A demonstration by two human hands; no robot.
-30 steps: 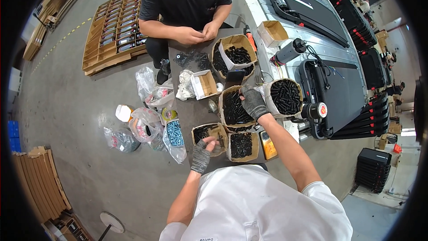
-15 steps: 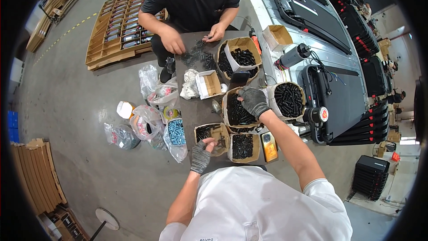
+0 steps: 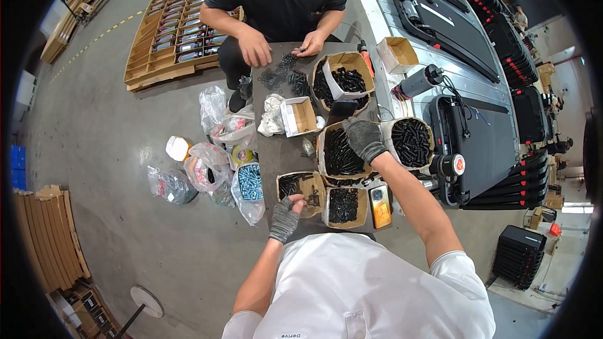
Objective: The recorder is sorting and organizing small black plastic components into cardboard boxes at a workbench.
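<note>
My left hand, in a grey fingertip-less glove, rests at the near left corner of a small cardboard box with black screws in it. Its thumb and fingers are pinched together over the rim; whatever lies between them is too small to make out. Wearing a matching glove, my right hand reaches down over the right side of a larger box of black bolts. Its fingers point down and are mostly hidden, so their grip does not show.
Across the dark table, a person in black handles small black parts. Around my hands stand a box of black pieces, a phone, a bolt box and a white carton. Plastic bags lie left.
My right hand has turned and its fingers have dipped toward the bolts. My left hand stays nearly in place. The other person's hand on the left has shifted right, and the view has moved slightly.
</note>
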